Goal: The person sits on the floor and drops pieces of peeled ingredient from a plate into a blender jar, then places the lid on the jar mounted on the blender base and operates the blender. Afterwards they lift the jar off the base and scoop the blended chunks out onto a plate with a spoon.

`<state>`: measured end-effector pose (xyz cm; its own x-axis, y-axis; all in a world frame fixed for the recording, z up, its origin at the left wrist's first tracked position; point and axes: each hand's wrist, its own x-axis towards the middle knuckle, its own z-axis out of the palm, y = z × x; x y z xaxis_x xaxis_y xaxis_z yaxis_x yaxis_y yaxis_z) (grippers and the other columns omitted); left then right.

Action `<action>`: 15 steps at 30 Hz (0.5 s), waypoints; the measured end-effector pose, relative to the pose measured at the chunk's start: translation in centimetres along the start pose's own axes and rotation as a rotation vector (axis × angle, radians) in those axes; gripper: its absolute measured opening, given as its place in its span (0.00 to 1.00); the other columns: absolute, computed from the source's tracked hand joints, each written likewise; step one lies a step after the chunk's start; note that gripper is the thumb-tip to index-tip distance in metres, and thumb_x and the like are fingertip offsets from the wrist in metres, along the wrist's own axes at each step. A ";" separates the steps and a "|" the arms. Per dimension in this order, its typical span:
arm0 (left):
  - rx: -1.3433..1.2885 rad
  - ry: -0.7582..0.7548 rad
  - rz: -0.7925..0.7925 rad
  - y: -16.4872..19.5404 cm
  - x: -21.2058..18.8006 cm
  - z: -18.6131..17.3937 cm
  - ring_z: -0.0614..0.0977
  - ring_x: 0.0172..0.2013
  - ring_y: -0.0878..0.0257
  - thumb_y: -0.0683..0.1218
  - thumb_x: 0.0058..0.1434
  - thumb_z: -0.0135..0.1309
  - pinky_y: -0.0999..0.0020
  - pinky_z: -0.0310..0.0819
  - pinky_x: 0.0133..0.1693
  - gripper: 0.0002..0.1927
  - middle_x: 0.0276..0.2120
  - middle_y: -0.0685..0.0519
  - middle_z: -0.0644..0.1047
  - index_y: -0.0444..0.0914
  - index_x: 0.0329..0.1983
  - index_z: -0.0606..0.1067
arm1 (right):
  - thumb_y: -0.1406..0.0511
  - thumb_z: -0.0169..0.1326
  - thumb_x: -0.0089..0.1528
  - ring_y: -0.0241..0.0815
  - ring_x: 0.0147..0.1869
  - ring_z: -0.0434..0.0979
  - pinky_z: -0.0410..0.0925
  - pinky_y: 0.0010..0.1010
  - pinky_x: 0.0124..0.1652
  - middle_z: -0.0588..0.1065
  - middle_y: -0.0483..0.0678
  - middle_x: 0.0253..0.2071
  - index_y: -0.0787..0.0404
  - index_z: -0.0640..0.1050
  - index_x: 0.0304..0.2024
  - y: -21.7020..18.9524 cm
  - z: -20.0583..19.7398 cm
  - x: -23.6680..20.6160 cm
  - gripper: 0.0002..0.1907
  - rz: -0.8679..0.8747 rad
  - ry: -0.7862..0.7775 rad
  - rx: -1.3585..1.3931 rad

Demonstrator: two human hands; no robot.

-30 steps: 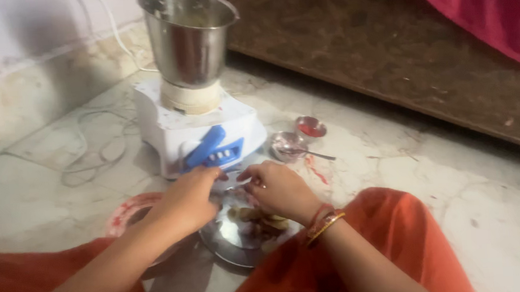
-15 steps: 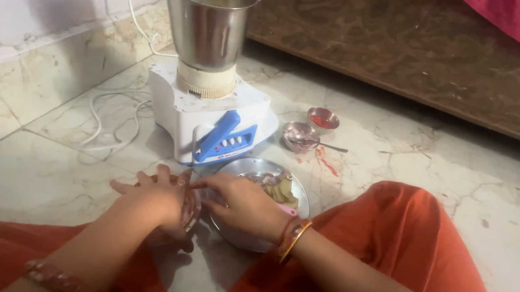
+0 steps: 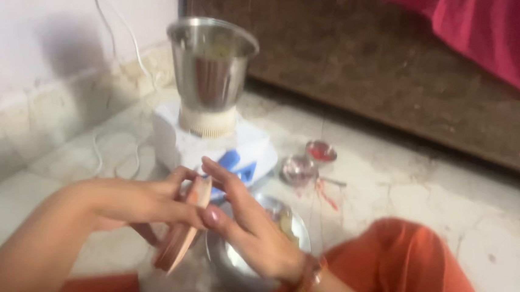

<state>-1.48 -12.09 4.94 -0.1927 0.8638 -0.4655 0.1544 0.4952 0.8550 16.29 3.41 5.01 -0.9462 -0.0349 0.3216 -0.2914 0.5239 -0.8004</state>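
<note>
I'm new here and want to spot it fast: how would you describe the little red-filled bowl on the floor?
Start at the white mixer grinder with its steel jar. Just right of its base sit two small steel bowls: the red-filled bowl is the farther one. Its neighbour looks paler inside and has a handle sticking out.
</note>
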 end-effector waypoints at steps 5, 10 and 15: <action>-0.556 -0.060 0.519 1.9 -2.1 -0.7 0.82 0.54 0.46 0.67 0.51 0.64 0.52 0.80 0.53 0.48 0.55 0.38 0.78 0.37 0.67 0.62 | 0.54 0.66 0.57 0.61 0.85 0.50 0.51 0.50 0.76 0.55 0.65 0.78 0.62 0.51 0.77 -3.9 -1.8 1.4 0.55 -0.222 0.029 -0.102; -0.797 0.049 0.812 4.9 -2.1 -0.2 0.82 0.55 0.48 0.69 0.56 0.60 0.52 0.78 0.56 0.47 0.57 0.39 0.77 0.36 0.69 0.65 | 0.56 0.73 0.52 0.66 0.84 0.47 0.57 0.53 0.72 0.47 0.69 0.81 0.61 0.58 0.78 -7.2 -3.4 3.9 0.57 -0.356 0.097 -0.349; -0.813 0.424 0.809 8.3 -2.4 -1.8 0.83 0.52 0.55 0.67 0.63 0.53 0.57 0.76 0.51 0.38 0.54 0.45 0.81 0.38 0.68 0.70 | 0.55 0.72 0.48 0.66 0.78 0.54 0.68 0.49 0.65 0.51 0.67 0.75 0.55 0.65 0.69 -8.2 -5.9 8.0 0.50 -0.383 0.247 -0.498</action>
<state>-1.48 -10.21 13.59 -0.6457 0.7221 0.2482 -0.2453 -0.5040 0.8281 11.93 3.88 17.12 -0.7118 -0.1316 0.6899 -0.4442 0.8452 -0.2971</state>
